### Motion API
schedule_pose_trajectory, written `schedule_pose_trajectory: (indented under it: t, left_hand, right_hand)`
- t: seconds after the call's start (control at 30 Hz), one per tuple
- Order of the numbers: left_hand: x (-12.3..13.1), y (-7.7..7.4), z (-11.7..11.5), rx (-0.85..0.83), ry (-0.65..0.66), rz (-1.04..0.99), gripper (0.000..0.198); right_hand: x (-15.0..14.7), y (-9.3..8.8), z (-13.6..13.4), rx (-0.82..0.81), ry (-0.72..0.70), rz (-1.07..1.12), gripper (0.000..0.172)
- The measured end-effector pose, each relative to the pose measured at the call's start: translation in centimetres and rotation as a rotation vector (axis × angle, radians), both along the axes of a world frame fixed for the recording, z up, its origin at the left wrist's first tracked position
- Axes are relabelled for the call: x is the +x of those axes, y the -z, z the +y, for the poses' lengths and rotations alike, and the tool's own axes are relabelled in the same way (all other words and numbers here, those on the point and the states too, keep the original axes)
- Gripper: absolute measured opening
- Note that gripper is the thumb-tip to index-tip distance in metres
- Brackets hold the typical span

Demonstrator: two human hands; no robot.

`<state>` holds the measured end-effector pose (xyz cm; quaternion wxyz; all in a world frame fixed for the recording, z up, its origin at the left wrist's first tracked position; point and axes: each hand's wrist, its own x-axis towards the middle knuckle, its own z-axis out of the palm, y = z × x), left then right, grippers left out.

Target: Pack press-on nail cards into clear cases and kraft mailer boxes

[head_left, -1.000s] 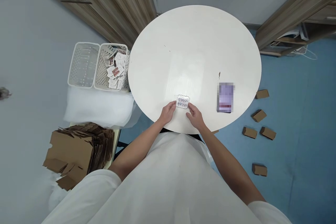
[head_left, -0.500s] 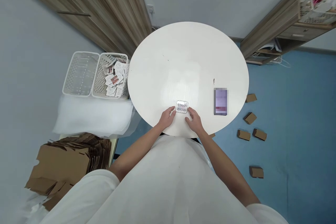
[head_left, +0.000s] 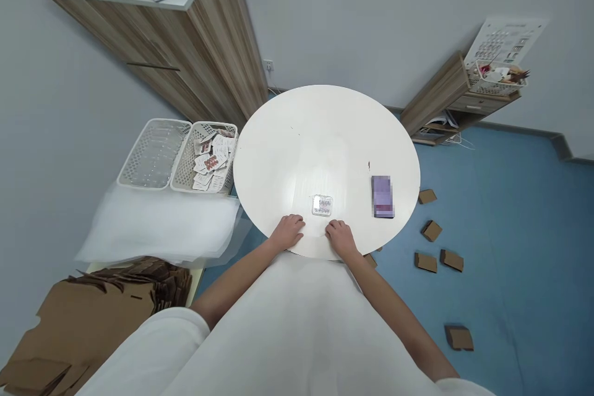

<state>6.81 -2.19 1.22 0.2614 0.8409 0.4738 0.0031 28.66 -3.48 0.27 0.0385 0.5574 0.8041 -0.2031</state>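
Note:
A small clear plastic case lies flat near the front of the white oval table. Rows of small purplish pieces show inside it, too small to make out well. My left hand rests on the tabletop to the left and front of the case, fingers loosely bent and apart from the thumb. On the other side, my right hand lies on the table just in front of the case, its fingers slightly curled with nothing visible in them. Neither hand touches the case. A pixelated purple rectangular object lies to the right.
Left of the table stand a white basket of printed cards and a white basket of clear plastic pieces. White sheets and flattened cardboard boxes lie nearer. Several small brown boxes sit on the blue floor.
Both hands have let go of the clear case and drawn back towards me, onto the tabletop. The camera view has tilted up, showing more of the wall and shelf.

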Motion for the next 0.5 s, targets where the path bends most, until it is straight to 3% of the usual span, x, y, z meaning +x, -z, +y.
schedule_pose_trajectory:
  t: [0.2,0.33,0.4,0.5]
  left_hand:
    - [-0.3,-0.4,0.1,0.021,0.010,-0.002,0.038]
    - [-0.7,-0.1,-0.2,0.015,-0.001,0.038,0.016]
    - [-0.8,0.2,-0.3,-0.003,-0.024,0.015,0.017]
    - [-0.9,0.4,-0.3,-0.033,-0.063,-0.068,0.020]
  right_hand:
    - [0.0,-0.6,0.9,-0.027,0.021,-0.004,0.017]
    - [0.7,-1.4,0.2,-0.085,0.014,0.121,0.018]
    - [1.2,-1.5,-0.4,-0.077,0.013,0.198,0.014]
    - [2.4,-1.3,-1.2,0.000,0.017,0.243,0.044]
